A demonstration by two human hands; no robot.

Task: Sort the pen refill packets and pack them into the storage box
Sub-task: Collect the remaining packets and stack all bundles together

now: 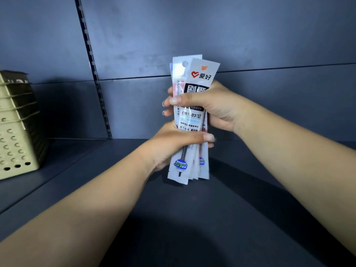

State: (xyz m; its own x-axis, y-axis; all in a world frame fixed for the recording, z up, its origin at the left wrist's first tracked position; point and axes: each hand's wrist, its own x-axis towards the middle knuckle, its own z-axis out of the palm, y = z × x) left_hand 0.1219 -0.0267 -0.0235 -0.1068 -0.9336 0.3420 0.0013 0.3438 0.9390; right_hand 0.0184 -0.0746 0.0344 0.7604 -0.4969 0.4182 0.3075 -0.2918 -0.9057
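My forearms reach in over the front edge of the dark shelf [192,218]. My left hand [173,145] wraps the lower half of the refill packets [194,116], my right hand [210,106] the middle, fingers [179,100] closed tight around the upright bundle above the shelf's middle. Packing looks not yet begun, as far as I can judge: the beige storage box [17,122] stands well apart at the left edge. Bare shelf between gives clear room.
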